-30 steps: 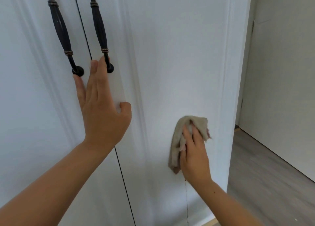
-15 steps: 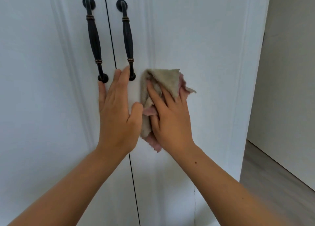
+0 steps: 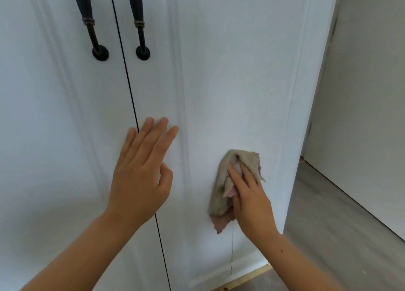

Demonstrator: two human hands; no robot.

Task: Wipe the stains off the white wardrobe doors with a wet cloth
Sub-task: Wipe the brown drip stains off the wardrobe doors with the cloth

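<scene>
Cloth [image 3: 228,185] now pressed flat on the right wardrobe door [image 3: 236,89], panel area at about 5 o'clock from the handles. Half a second ago it sat high, just beside the right handle [image 3: 140,32]; so a downstroke just finished, back to roughly where it was a second ago. Reads as repeated up-down passes over this panel, wiping mid-way, no visible stain left here that I can make out.

Right hand [image 3: 249,200]: fingers spread over the bunched cloth, pinning it to the door. Left hand [image 3: 142,172]: open, empty, palm braced across the door seam [image 3: 144,159], lower than before, at 9 o'clock from the cloth. Floor [image 3: 341,236] at 3 o'clock.
</scene>
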